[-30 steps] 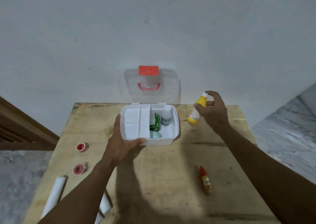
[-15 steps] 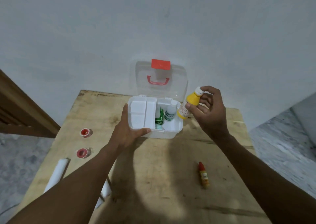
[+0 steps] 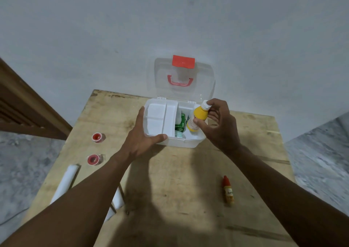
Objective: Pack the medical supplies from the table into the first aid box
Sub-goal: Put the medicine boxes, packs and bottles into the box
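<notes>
The yellow bottle (image 3: 197, 118) hangs tilted over the right-hand compartment of the first aid box (image 3: 181, 142), white cap up toward the open lid (image 3: 205, 80), base dipping just inside the rim, and the right hand (image 3: 220, 127) pinches it with the thumb under the lower body and the fingertips curled around the neck and cap, so the grip is closed on the bottle rather than wrapped round it; the left hand (image 3: 140, 139) steadies the box at its near-left corner, thumb pressed along the front edge and fingers laid together up the left wall. Inside, a green carton (image 3: 180, 124) stands against the divider with something pale green in front of it, and the white tray (image 3: 160, 119) covers the left half. The smart play, I'd say, is to bring the base down into the free space to the right of the carton, straighten the bottle as it descends, and release only once the bottom sits. Risk looks like a knock on the carton or a topple if dropped early. Out on the table (image 3: 255, 133) two red tape rolls (image 3: 97, 137), white rolls (image 3: 65, 182) and a small red-capped dropper (image 3: 228, 191) wait their turn
</notes>
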Available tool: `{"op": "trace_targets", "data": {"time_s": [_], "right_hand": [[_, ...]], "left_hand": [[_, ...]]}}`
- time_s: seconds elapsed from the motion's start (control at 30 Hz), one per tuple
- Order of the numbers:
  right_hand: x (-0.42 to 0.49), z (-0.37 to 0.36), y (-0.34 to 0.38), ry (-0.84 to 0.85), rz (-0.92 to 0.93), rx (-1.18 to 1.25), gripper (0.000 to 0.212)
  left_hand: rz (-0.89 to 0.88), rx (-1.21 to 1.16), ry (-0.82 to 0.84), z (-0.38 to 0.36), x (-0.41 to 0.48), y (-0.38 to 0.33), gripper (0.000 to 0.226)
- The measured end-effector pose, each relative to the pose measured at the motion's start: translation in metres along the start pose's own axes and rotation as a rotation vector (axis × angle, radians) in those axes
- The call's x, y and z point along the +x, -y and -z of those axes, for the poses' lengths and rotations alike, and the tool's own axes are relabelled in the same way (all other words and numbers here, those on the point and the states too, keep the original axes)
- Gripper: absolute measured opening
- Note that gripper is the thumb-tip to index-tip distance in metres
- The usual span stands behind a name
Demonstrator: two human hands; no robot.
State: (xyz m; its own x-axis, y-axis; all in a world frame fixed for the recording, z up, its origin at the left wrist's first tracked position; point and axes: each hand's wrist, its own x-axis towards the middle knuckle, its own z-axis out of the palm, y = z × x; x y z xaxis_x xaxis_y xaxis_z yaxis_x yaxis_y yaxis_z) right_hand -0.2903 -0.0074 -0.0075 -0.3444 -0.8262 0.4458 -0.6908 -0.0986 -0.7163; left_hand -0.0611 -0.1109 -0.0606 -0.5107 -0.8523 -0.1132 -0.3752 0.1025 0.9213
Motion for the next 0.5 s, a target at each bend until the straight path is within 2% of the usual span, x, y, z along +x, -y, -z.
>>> {"op": "trace_targets", "data": {"time_s": [0.13,0.3,0.5], "right_hand": [[-0.008,-0.004,-0.013,0.041,0.085,-0.103,0.059],[-0.013,-0.01,-0.029,0.057,0.107,-0.186,0.06],[-0.015,-0.017,-0.038,0.053,0.065,-0.219,0.061]], "left_hand": [[0.02,-0.02,-0.01,0.0,0.0,0.0,0.107],[0.052,-0.028,-0.034,-0.001,-0.001,0.0,0.114],[0.021,-0.021,-0.04,-0.003,0.0,0.001,0.098]]}}
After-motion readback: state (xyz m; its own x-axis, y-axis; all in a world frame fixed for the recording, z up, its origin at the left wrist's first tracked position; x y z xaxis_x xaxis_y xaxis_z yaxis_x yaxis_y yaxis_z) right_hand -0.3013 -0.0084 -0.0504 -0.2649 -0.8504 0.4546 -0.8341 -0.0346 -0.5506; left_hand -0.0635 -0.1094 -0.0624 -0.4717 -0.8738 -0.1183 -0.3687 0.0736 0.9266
